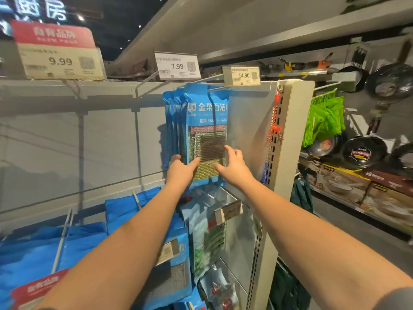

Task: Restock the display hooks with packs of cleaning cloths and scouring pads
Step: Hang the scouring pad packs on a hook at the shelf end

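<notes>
Up on the hook (214,87), both hands held the front pack (206,121): left hand (182,167) and right hand (232,162) pinched its bottom. Best to push it back gently, straight.

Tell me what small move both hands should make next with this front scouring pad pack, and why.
Probably let go and reach for more stock. The front scouring pad pack already hangs on the 14.90 hook, flush with the packs behind, while the left hand and right hand grip its lower end.
</notes>
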Action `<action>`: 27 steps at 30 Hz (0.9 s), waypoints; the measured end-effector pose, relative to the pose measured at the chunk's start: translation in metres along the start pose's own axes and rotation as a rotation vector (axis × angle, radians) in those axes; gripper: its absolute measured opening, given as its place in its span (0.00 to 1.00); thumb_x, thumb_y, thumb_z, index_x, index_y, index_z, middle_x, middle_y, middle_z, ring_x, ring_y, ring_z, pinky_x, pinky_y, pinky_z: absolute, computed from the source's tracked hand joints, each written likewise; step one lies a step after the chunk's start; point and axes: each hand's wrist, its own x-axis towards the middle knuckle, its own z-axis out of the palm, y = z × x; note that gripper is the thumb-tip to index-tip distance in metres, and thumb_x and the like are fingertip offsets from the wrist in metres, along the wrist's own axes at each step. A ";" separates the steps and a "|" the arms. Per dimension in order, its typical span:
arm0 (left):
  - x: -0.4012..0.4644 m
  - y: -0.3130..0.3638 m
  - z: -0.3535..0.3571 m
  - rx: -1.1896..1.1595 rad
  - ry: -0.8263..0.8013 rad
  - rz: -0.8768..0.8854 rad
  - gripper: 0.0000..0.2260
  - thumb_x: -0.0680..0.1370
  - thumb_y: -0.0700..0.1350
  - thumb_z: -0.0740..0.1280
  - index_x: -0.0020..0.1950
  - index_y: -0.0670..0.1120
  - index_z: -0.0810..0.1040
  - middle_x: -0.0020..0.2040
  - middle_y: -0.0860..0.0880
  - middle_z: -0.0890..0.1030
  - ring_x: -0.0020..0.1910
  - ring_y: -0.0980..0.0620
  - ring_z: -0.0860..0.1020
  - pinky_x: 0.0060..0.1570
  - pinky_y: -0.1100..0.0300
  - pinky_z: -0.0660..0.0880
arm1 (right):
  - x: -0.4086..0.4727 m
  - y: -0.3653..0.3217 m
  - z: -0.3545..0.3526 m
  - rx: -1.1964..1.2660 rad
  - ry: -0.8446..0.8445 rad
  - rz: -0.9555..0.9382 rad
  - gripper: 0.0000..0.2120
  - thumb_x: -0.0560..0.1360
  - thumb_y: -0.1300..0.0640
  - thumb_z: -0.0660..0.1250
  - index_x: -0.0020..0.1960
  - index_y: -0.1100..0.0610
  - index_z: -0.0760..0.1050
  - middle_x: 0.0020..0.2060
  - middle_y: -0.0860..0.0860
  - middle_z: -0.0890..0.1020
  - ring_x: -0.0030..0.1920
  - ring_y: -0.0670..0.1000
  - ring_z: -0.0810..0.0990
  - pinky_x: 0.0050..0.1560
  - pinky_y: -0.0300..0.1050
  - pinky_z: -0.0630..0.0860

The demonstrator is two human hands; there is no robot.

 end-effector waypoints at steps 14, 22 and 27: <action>-0.223 -0.092 -0.122 0.147 -0.224 0.128 0.02 0.80 0.47 0.68 0.48 0.54 0.78 0.46 0.50 0.82 0.43 0.51 0.77 0.44 0.57 0.72 | -0.246 -0.018 0.010 -0.126 -0.278 -0.017 0.17 0.80 0.47 0.65 0.65 0.52 0.76 0.57 0.48 0.79 0.52 0.47 0.78 0.51 0.43 0.73; -0.437 -0.189 -0.214 0.430 -0.182 -0.078 0.03 0.81 0.44 0.69 0.53 0.46 0.80 0.39 0.54 0.78 0.38 0.54 0.74 0.38 0.61 0.68 | -0.444 -0.038 0.079 -0.151 -0.585 -0.096 0.17 0.80 0.47 0.65 0.65 0.54 0.75 0.57 0.48 0.77 0.53 0.49 0.78 0.52 0.43 0.72; -0.571 -0.241 -0.293 0.631 -0.217 -0.248 0.15 0.82 0.48 0.66 0.67 0.44 0.77 0.64 0.45 0.78 0.61 0.45 0.77 0.58 0.55 0.70 | -0.565 -0.084 0.119 -0.210 -0.786 -0.170 0.14 0.80 0.45 0.64 0.63 0.49 0.73 0.56 0.49 0.73 0.55 0.51 0.75 0.57 0.49 0.73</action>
